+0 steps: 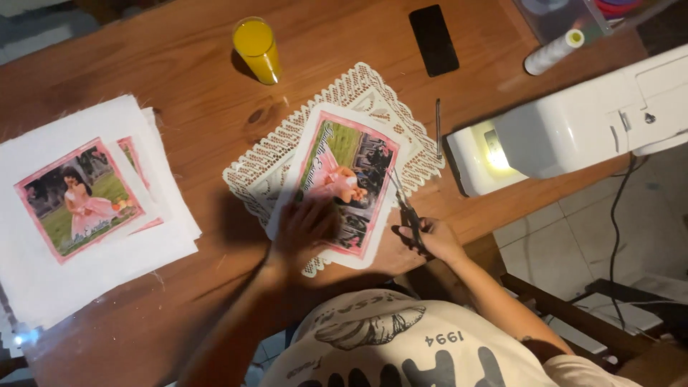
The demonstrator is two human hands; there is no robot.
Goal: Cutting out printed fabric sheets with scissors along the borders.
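Centre of frame: left hand (304, 226) lies flat, fingers spread, pressing a printed fabric photo (342, 183) onto a lace doily (276, 161) on the wooden table (201, 93). Right hand (430, 240), lower centre-right, is closed through the handles of scissors (407, 208), blades seemingly at the print's right edge. Stack of similar prints (86, 208) at left; orange drink (256, 49) upper centre; sewing machine (573, 129) at right.

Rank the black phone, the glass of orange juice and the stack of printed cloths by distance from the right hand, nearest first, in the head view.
From the right hand:
1. Black phone, straight up the table.
2. Glass of orange juice, far side, toward the left.
3. Stack of printed cloths, at the table's left edge.
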